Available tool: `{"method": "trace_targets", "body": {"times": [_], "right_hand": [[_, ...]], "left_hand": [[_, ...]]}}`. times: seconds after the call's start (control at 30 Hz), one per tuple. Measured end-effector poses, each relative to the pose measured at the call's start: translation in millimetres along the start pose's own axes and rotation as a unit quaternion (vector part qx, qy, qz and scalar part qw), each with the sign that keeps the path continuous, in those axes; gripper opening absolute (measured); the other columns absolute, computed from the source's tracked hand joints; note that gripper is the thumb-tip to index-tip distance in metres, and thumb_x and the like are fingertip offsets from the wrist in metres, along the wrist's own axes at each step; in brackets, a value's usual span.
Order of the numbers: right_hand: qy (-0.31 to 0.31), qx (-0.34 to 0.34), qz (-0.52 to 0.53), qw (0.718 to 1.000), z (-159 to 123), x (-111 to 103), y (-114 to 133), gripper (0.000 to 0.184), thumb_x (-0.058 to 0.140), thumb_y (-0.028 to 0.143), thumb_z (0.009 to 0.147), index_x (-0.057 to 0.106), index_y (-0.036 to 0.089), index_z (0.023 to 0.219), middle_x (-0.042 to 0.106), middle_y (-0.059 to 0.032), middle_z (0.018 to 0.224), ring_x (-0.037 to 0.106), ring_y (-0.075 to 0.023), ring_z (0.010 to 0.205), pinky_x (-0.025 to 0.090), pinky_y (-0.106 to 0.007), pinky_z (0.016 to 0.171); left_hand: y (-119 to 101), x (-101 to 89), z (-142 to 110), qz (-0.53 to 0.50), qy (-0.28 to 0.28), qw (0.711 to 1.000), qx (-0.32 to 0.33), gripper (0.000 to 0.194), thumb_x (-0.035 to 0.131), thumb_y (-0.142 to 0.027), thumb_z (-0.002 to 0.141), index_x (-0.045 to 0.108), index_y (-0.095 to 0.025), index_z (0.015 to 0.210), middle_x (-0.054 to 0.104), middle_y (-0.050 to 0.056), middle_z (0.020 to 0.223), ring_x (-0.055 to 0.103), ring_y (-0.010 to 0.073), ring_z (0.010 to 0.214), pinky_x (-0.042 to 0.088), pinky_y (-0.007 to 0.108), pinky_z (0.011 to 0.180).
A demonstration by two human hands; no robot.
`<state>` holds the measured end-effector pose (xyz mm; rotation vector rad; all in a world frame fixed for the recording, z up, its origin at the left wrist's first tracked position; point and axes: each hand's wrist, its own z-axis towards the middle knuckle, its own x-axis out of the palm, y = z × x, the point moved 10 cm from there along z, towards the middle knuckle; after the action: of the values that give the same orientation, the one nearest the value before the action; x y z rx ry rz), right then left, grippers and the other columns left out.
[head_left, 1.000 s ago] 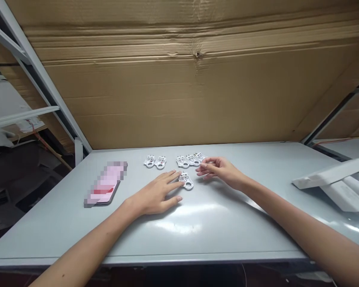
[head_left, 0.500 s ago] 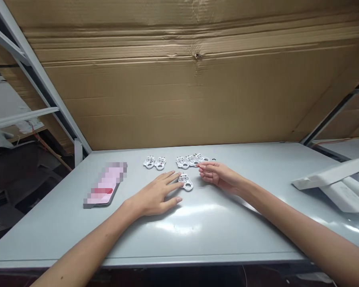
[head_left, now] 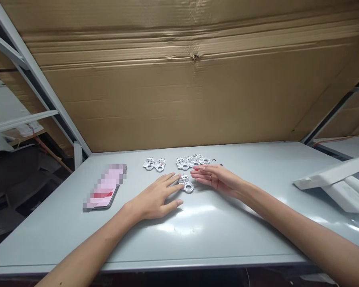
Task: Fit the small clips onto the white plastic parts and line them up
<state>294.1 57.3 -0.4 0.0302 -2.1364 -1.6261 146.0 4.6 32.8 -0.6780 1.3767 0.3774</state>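
My left hand (head_left: 155, 197) lies flat on the grey table (head_left: 197, 231), fingers spread, its fingertips touching a small white plastic part (head_left: 186, 183) with a ring at one end. My right hand (head_left: 215, 177) rests on its side just right of that part, fingers stretched toward it and holding nothing. Behind the hands lie a pair of the same white parts (head_left: 154, 164) and a cluster of three more (head_left: 192, 160).
A phone with a pink blurred screen (head_left: 104, 188) lies at the table's left. White long profiles (head_left: 335, 179) are stacked at the right edge. A large cardboard sheet (head_left: 182, 79) stands behind the table. Metal shelf frames (head_left: 26, 67) rise at the left.
My right hand has moved left and down from the cluster of parts, and its fingers have stretched out beside the single part. My left hand has stayed put.
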Motion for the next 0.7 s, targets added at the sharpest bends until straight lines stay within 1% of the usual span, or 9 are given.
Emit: {"method": "trace_targets", "body": {"times": [0.1, 0.3, 0.43, 0.53, 0.7], "right_hand": [[0.007, 0.006, 0.018, 1.000, 0, 3, -1, 0.014, 0.071, 0.024, 0.084, 0.073, 0.018, 0.096, 0.074, -0.0103, 0.112, 0.065, -0.0248, 0.114, 0.045, -0.040, 0.110], [0.044, 0.015, 0.030, 0.998, 0, 7, -7, 0.017, 0.064, 0.018, 0.086, 0.072, 0.016, 0.100, 0.074, -0.0119, 0.110, 0.066, -0.0245, 0.113, 0.043, -0.041, 0.111], [0.060, 0.014, -0.001, 0.998, 0, 13, -7, 0.018, 0.068, 0.021, 0.085, 0.072, 0.015, 0.101, 0.075, -0.0122, 0.106, 0.068, -0.0236, 0.108, 0.046, -0.040, 0.109], [0.051, 0.010, -0.031, 0.998, -1, 15, -5, 0.019, 0.072, 0.024, 0.083, 0.072, 0.016, 0.101, 0.075, -0.0106, 0.104, 0.070, -0.0213, 0.102, 0.048, -0.039, 0.106], [0.042, -0.008, -0.061, 0.997, -2, 15, -3, 0.020, 0.073, 0.029, 0.083, 0.072, 0.016, 0.098, 0.074, -0.0095, 0.102, 0.070, -0.0193, 0.098, 0.050, -0.038, 0.102]], "left_hand": [[0, -0.8, -1, -0.003, -0.003, 1.000, -0.001, 0.053, 0.043, -0.048, 0.100, 0.044, -0.023, 0.146, 0.025, 0.008, 0.159, 0.020, 0.0317, 0.147, 0.024, 0.050, 0.118], [-1, -0.4, 0, -0.004, -0.003, 1.000, 0.000, 0.053, 0.043, -0.048, 0.100, 0.043, -0.023, 0.147, 0.025, 0.008, 0.159, 0.020, 0.0321, 0.147, 0.024, 0.050, 0.118], [-1, -0.2, 1, -0.007, -0.005, 1.000, 0.002, 0.055, 0.044, -0.049, 0.100, 0.042, -0.024, 0.148, 0.025, 0.008, 0.159, 0.021, 0.0320, 0.147, 0.024, 0.050, 0.118], [-2, -0.1, 0, 0.004, -0.002, 1.000, 0.002, 0.054, 0.044, -0.048, 0.100, 0.042, -0.023, 0.148, 0.025, 0.009, 0.159, 0.021, 0.0310, 0.147, 0.025, 0.049, 0.118], [-4, -4.5, 0, 0.003, -0.022, 1.000, 0.012, 0.051, 0.045, -0.045, 0.100, 0.048, -0.020, 0.144, 0.031, 0.012, 0.157, 0.025, 0.0311, 0.146, 0.026, 0.049, 0.117]]}}
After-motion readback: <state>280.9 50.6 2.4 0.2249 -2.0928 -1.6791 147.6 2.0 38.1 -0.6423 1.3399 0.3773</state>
